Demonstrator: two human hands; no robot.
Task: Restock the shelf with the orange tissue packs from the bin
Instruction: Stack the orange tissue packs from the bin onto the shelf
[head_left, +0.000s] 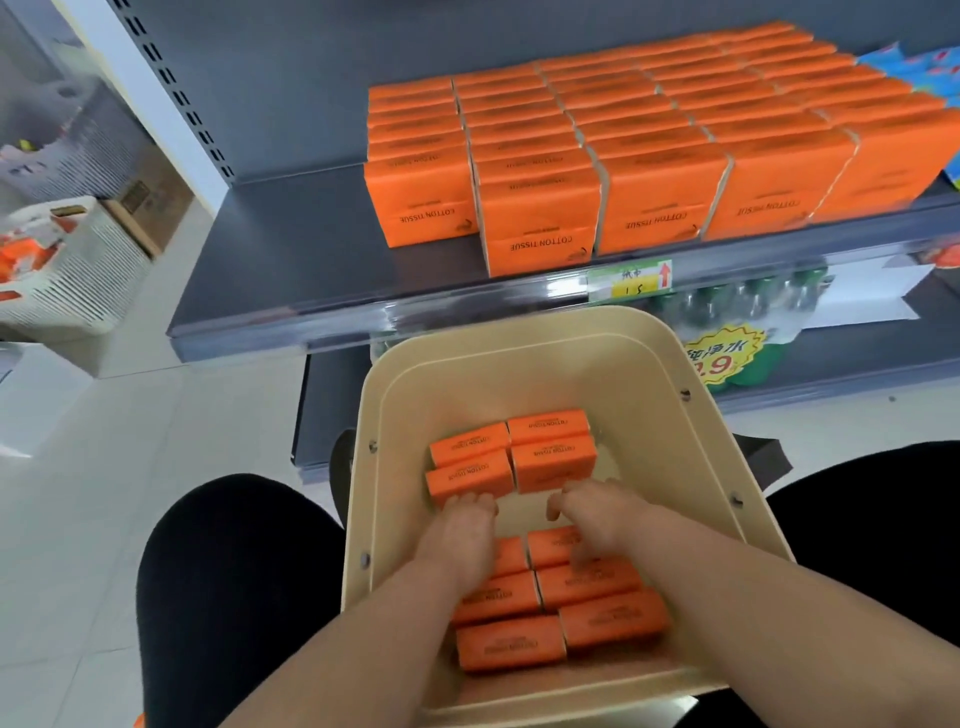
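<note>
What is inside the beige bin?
The beige bin holds a far group of four orange tissue packs and a near group. The left hand and right hand reach in, hiding some near packs.

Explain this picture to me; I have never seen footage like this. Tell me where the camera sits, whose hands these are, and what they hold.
One camera, worn on a person's head, looks down at their own bare arms. A cream bin holds orange tissue packs in two groups. The left hand and right hand reach toward the far group, fingers curled at its near edge; whether either grip is closed on a pack is unclear. Beyond, the grey shelf carries stacked packs, bare at its left.
</note>
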